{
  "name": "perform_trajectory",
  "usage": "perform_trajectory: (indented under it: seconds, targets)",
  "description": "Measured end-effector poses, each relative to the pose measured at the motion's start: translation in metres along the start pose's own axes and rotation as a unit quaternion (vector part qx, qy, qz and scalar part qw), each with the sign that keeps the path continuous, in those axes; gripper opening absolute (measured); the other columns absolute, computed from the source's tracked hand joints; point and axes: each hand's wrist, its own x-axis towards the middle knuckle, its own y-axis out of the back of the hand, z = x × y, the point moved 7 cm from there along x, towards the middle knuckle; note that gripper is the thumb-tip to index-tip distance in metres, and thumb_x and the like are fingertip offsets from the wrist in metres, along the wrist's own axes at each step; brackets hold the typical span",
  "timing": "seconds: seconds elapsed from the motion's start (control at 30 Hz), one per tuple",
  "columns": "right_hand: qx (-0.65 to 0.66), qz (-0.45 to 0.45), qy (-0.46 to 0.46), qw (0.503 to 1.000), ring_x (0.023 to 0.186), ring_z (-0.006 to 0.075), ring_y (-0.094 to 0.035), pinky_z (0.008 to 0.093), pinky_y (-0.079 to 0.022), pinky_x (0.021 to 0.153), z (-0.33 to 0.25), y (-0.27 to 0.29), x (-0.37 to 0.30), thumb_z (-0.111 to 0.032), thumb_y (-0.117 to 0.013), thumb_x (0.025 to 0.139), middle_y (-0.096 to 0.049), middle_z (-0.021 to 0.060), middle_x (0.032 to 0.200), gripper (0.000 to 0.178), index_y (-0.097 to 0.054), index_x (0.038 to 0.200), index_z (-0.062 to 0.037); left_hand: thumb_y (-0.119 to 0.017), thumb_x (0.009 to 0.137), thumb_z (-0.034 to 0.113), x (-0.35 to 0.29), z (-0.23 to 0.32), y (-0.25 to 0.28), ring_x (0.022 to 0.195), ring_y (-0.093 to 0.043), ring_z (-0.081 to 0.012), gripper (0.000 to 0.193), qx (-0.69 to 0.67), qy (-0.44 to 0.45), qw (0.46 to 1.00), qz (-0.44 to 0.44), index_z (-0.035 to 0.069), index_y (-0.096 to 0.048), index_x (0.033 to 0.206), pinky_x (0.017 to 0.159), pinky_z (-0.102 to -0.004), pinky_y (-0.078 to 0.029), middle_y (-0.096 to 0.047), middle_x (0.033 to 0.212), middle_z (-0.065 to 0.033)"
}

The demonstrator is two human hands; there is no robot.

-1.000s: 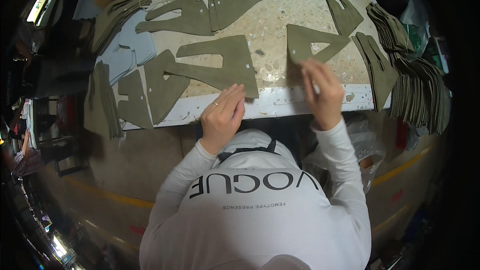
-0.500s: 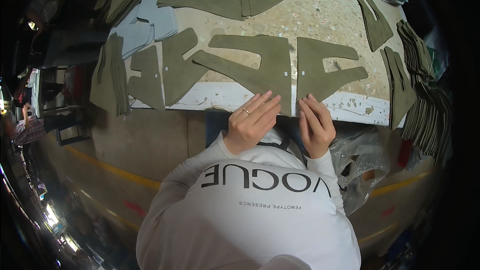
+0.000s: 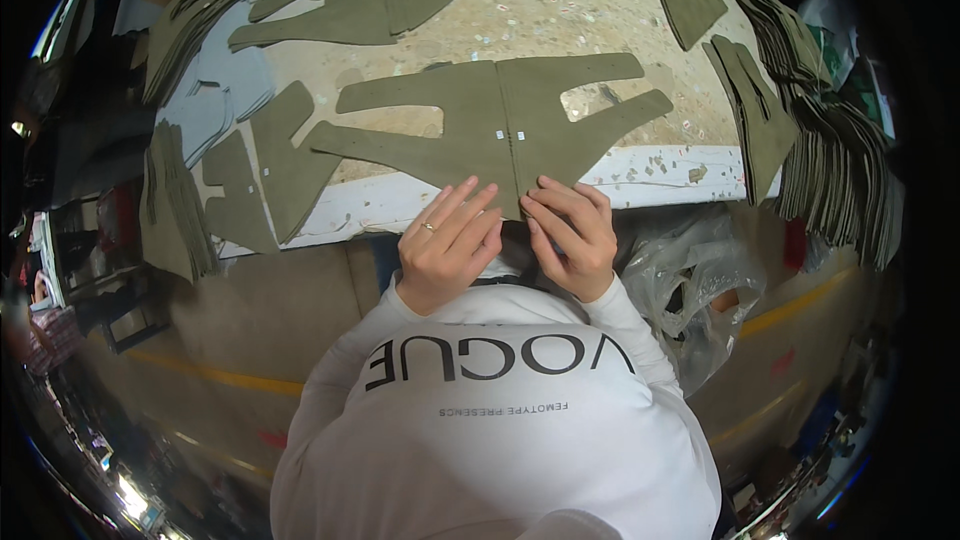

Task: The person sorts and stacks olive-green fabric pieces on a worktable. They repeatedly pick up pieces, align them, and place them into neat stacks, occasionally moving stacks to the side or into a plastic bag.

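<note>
Two olive-green cut panels, seemingly leather or heavy fabric, lie flat before me: a left panel (image 3: 465, 145) and a right panel (image 3: 545, 145). Their straight edges meet along a middle line, and each bears a small white sticker beside it. My left hand (image 3: 450, 245), a ring on one finger, rests its outstretched fingertips on the left panel's lower end. Slightly bent and apart, the fingers of my right hand (image 3: 577, 238) touch the right panel's lower end close to the join. Neither hand is wrapped round anything. Fingers partly cover the panels' lower tips.
The worktable (image 3: 400, 185) has a white front edge. Another olive pair (image 3: 385, 0) lies farther back. At left are folded olive panels (image 3: 290, 155), pale blue-grey pieces (image 3: 225, 90) and olive stacks (image 3: 175, 205). Thick olive stacks (image 3: 835, 170) hang at right, above a clear plastic bag (image 3: 690, 290).
The gap between the two panels has closed, so their straight edges now meet. My right hand has come closer to my left. The whole view has shifted and turned slightly.
</note>
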Motion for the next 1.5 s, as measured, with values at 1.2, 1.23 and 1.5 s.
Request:
perform_trajectory:
  seconds: [1.2, 1.23, 1.5]
  targets:
    - [0.021, -0.077, -0.037, 0.996, 0.127, 0.0368, -0.049, 0.0433, -0.04, 0.103, 0.023, 0.005, 0.086, -0.011, -0.064, 0.087, -0.062, 0.0126, 0.123, 0.03, -0.067, 0.117, -0.0071, -0.075, 0.077, 0.013, -0.004, -0.105, 0.119, 0.09, -0.065, -0.026, 0.02, 0.126, 0.229, 0.965, -0.004, 0.007, -0.07, 0.095, 0.076, -0.0344, -0.052, -0.067, 0.098, -0.0041]
    - [0.026, -0.088, -0.027, 0.995, 0.126, 0.0367, -0.049, 0.0432, -0.04, 0.103, 0.018, 0.001, 0.086, -0.01, -0.065, 0.087, -0.062, 0.0124, 0.123, 0.03, -0.068, 0.117, -0.007, -0.074, 0.078, 0.011, -0.004, -0.107, 0.119, 0.087, -0.066, -0.025, 0.018, 0.113, 0.227, 0.967, -0.001, 0.006, -0.07, 0.095, 0.074, -0.0337, -0.053, -0.068, 0.096, -0.0045]
    - [0.219, -0.145, -0.103, 0.959, 0.108, 0.0289, -0.062, 0.0362, -0.048, 0.092, -0.001, -0.015, 0.077, -0.011, -0.062, 0.091, -0.064, 0.0144, 0.116, 0.027, -0.067, 0.116, -0.0032, -0.068, 0.084, 0.005, -0.004, -0.116, 0.164, 0.071, -0.07, -0.0199, 0.009, 0.025, 0.307, 0.922, 0.236, 0.001, -0.067, 0.093, 0.064, -0.0281, -0.055, -0.07, 0.08, -0.008]
